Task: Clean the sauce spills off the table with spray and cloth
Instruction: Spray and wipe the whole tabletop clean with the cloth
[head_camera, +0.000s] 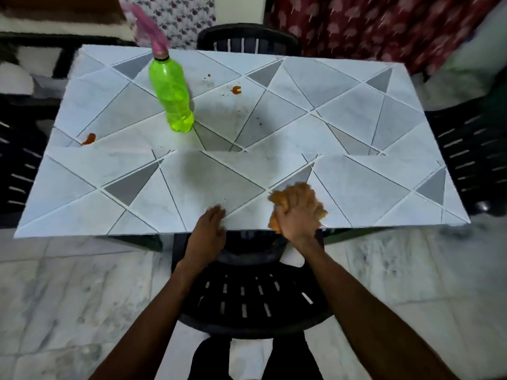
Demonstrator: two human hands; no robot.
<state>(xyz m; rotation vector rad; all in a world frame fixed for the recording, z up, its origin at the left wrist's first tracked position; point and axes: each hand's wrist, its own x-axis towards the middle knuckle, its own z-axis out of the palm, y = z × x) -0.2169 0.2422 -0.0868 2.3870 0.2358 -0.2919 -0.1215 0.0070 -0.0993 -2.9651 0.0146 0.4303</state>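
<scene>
My left hand (210, 226) lies flat on the near edge of the table (164, 187), fingers straight and together. Just to its right, my right hand (299, 212) curls its fingers over the bunched orange cloth (275, 200). Both bare forearms reach forward.

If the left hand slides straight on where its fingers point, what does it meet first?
Nothing, it seems: the left hand points across bare tabletop, passing right of the orange sauce spill and well clear of the green spray bottle, though the angle is hard to judge.
</scene>
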